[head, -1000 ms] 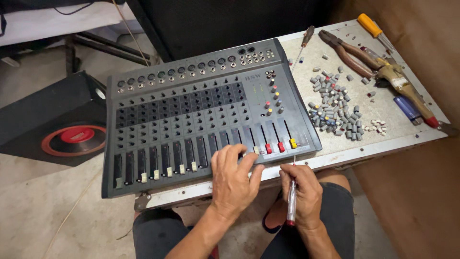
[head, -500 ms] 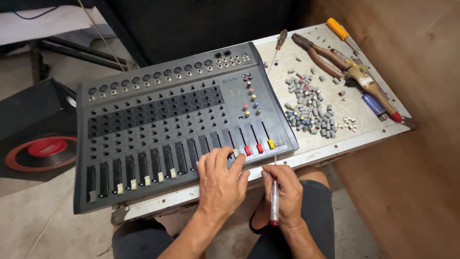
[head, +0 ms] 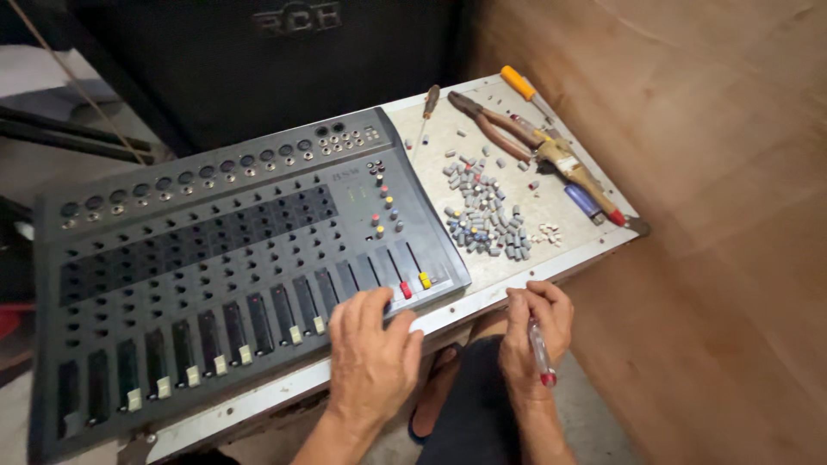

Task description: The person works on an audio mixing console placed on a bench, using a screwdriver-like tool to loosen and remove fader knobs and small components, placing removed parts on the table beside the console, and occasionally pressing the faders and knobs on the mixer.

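Left hand (head: 372, 351) spread flat on mixer (head: 233, 258) front edge, right hand (head: 532, 331) at three o'clock, clamped on screwdriver (head: 541, 353).

Grey mixer (head: 215, 258); red (head: 406, 290), yellow (head: 425, 281) fader caps; orange-handled screwdriver (head: 519, 83); blue lighter (head: 584, 201).

I'm looking down at what seems a small electronics repair workshop: a grey audio mixer (head: 233, 258) lies on a worn worktop (head: 560, 207), with pliers (head: 491, 125), screwdrivers (head: 525, 88) and a heap of pulled-off knobs (head: 487, 215) to its right, and a large black speaker cabinet (head: 284, 52) standing behind.
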